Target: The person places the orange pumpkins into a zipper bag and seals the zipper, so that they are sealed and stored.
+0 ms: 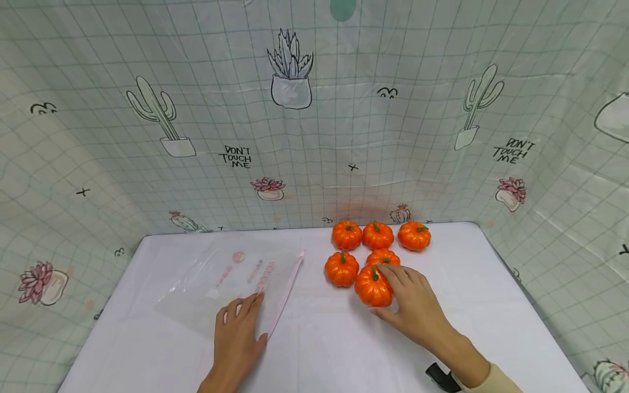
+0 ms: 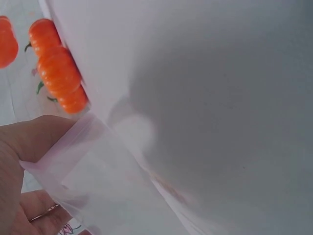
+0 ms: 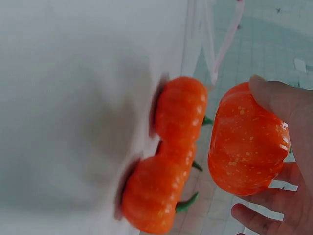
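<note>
My right hand (image 1: 415, 303) grips a small orange pumpkin (image 1: 374, 286) with a green stem, thumb on one side and fingers on the other. In the right wrist view the held pumpkin (image 3: 247, 147) hangs above the table, apart from the others. My left hand (image 1: 238, 333) is at a clear plastic bag (image 1: 206, 284) with pink print and a pink strip along its mouth. In the left wrist view the bag's pink edge (image 2: 73, 139) is between thumb and fingers, the film lifted a little there. The bag lies flat and looks empty.
Several more pumpkins stand behind the held one: a back row (image 1: 377, 236), a front-left one (image 1: 341, 269) and one (image 1: 383, 256) partly hidden. A white cloth covers the table (image 1: 324, 355). A cactus-print curtain (image 1: 319, 136) hangs around its back and sides.
</note>
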Motion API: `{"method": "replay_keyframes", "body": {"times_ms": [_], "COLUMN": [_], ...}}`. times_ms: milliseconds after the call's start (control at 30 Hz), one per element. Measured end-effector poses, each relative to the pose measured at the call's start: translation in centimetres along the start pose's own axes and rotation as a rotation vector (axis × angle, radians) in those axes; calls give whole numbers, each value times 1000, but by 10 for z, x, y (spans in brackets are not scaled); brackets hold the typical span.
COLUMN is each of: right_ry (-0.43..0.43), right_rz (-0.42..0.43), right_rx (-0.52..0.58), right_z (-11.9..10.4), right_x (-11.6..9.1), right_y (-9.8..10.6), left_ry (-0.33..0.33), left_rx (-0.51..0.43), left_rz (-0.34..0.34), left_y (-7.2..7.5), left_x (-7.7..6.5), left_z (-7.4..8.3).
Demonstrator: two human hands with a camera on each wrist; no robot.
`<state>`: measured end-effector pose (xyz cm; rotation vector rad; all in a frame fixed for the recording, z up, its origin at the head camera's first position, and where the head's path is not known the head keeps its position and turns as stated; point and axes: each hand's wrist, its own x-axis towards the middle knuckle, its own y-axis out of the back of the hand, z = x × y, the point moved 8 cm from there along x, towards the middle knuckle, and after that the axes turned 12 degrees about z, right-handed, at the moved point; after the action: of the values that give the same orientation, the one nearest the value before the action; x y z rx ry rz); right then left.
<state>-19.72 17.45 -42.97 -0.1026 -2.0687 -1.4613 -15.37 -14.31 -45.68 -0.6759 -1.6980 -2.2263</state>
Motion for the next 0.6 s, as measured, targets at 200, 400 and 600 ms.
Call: {"method": "replay_keyframes", "body": {"times_ms": [200,400,600], "right_ry": [34,62,84], "right_rz": [-10,-34,-56], "right_rx": [33,66,102], "right_z": [-18,-35,-51], "right_x": [-1,-2,2], "right_y": [-9,-23,-32], "left_ry": [0,-12,-25], "left_rx": [5,8,17], "left_rz": [-3,13,18], "left_y": [0,-1,-4], "left_x": [1,0,0], "left_z": [3,5,7]}}
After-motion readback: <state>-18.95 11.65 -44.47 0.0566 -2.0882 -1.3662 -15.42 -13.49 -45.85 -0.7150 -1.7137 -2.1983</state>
